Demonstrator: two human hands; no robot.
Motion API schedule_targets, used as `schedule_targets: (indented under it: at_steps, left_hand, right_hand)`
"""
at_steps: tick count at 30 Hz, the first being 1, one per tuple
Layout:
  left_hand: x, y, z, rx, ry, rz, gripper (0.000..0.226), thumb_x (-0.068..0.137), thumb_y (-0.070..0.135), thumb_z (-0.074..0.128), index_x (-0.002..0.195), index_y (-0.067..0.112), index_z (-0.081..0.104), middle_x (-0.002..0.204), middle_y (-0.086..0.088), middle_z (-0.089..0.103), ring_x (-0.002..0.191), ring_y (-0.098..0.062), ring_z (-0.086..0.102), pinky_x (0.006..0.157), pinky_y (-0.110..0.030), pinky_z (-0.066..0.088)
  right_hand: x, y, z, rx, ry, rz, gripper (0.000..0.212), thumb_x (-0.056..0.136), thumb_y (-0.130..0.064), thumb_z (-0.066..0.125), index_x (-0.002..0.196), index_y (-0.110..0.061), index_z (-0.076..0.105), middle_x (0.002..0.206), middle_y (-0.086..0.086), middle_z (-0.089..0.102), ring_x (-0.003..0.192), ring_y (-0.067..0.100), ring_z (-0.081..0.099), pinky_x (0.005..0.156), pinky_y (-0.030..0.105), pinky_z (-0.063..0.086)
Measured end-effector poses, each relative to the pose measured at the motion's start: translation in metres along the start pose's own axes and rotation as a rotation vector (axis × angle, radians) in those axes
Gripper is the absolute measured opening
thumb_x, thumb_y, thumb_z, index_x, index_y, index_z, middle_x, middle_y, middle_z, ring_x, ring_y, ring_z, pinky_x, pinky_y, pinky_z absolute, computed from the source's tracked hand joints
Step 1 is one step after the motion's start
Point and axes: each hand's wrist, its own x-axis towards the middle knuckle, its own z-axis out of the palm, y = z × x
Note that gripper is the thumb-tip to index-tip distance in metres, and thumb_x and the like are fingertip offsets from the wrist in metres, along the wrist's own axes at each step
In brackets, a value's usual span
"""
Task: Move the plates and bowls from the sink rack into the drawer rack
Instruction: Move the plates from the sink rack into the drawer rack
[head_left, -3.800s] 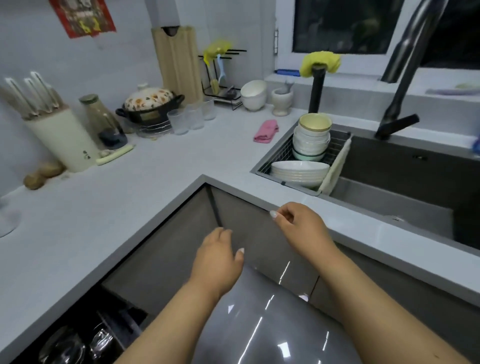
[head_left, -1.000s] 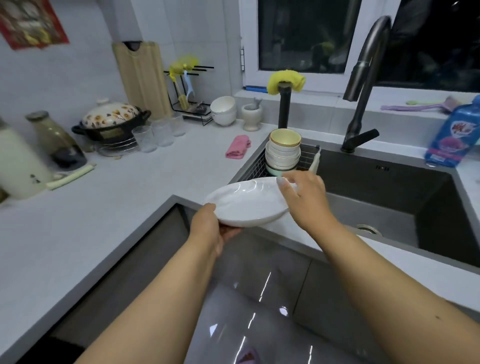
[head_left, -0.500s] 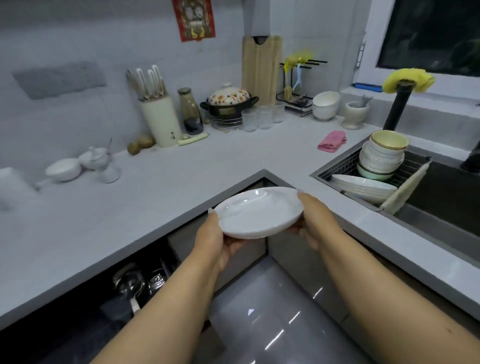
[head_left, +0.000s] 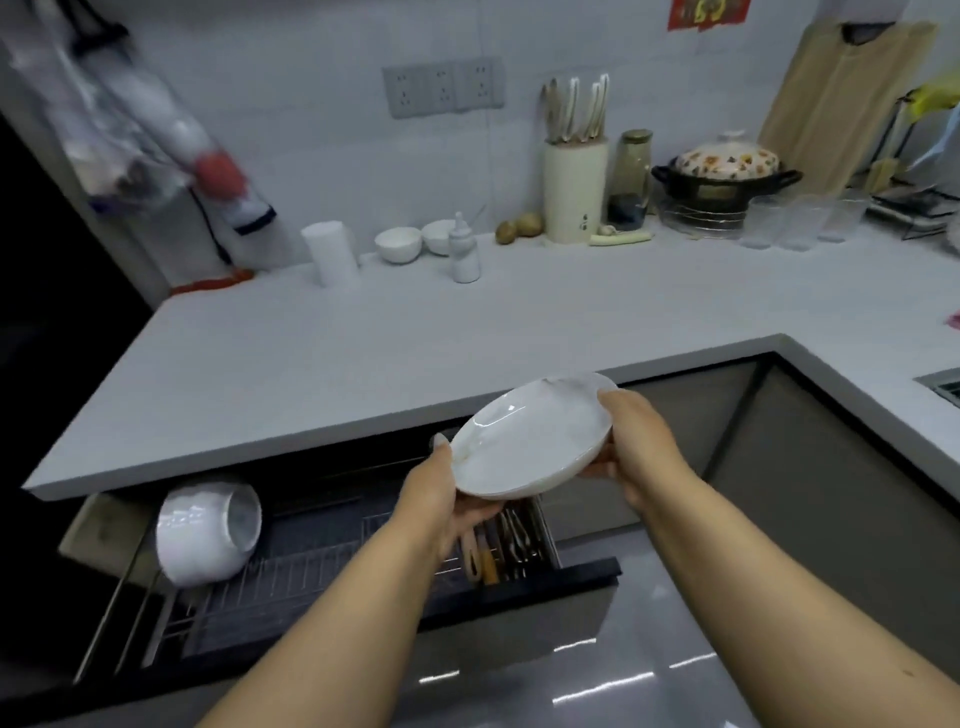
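Note:
I hold a white plate (head_left: 530, 439) in both hands, tilted with its far edge raised. My left hand (head_left: 441, 493) grips its lower left rim, fingers underneath. My right hand (head_left: 639, 441) grips its right rim. The plate hangs above the open drawer rack (head_left: 322, 561), a dark wire rack pulled out under the counter. The sink rack is out of view except for a corner of the sink (head_left: 943, 384) at the right edge.
A white pot (head_left: 208, 530) lies on its side at the drawer's left. Utensils (head_left: 498, 545) fill the drawer's right compartment. On the white counter (head_left: 415, 338) stand small bowls (head_left: 400, 244), a knife block (head_left: 574, 192), a lidded pot (head_left: 727, 171) and glasses (head_left: 800, 221).
Both hands have carried the plate from the sink side leftward to above the open drawer rack, and it has tilted. The view has swung left, leaving the sink rack out of sight.

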Motion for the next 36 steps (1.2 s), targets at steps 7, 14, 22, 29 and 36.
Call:
schedule_targets:
  at_steps: [7, 14, 22, 29, 36]
  left_hand:
    - [0.018, 0.009, -0.154, 0.363, 0.352, 0.09, 0.044, 0.1, 0.049, 0.028, 0.074, 0.018, 0.045, 0.075, -0.009, 0.052, 0.071, -0.025, 0.054, 0.081, -0.045, 0.05]
    - [0.018, 0.007, -0.299, 0.682, 0.515, 0.122, 0.054, 0.098, 0.046, 0.032, 0.14, 0.012, 0.042, 0.134, -0.015, 0.051, 0.121, -0.035, 0.047, 0.102, -0.04, 0.038]
    - [0.018, -0.005, -0.408, 0.958, 0.538, 0.133, 0.061, 0.098, 0.047, 0.031, 0.147, 0.011, 0.029, 0.153, -0.011, 0.031, 0.142, -0.028, 0.023, 0.116, -0.038, 0.017]
    - [0.038, -0.021, -0.449, 1.083, 0.523, 0.055, 0.07, 0.097, 0.054, 0.028, 0.151, 0.012, 0.018, 0.158, -0.008, 0.019, 0.147, -0.024, 0.009, 0.119, -0.044, 0.008]
    - [0.061, -0.029, -0.46, 1.206, 0.51, 0.078, 0.069, 0.097, 0.053, 0.029, 0.152, 0.012, 0.017, 0.159, -0.009, 0.018, 0.147, -0.023, 0.009, 0.12, -0.043, 0.003]
  right_hand:
    - [-0.021, 0.029, 0.129, -0.09, -0.075, 0.074, 0.02, 0.094, -0.017, 0.037, 0.105, -0.015, 0.053, 0.094, 0.012, 0.061, 0.077, 0.027, 0.061, 0.048, 0.032, 0.053]
    - [-0.03, 0.082, 0.249, -0.232, -0.172, 0.098, 0.027, 0.092, -0.019, 0.038, 0.115, -0.012, 0.051, 0.092, 0.018, 0.062, 0.064, 0.028, 0.061, 0.047, 0.033, 0.053]
    - [-0.027, 0.138, 0.341, -0.335, -0.241, 0.18, 0.027, 0.089, -0.016, 0.043, 0.114, -0.011, 0.053, 0.092, 0.018, 0.062, 0.068, 0.032, 0.063, 0.05, 0.033, 0.053]
    - [-0.003, 0.18, 0.385, -0.414, -0.29, 0.264, 0.039, 0.091, -0.016, 0.052, 0.13, -0.018, 0.048, 0.12, 0.015, 0.06, 0.097, 0.036, 0.064, 0.056, 0.035, 0.055]
    - [0.028, 0.209, 0.426, -0.534, -0.354, 0.294, 0.042, 0.096, -0.016, 0.053, 0.136, -0.013, 0.039, 0.127, 0.017, 0.053, 0.109, 0.038, 0.057, 0.064, 0.036, 0.054]
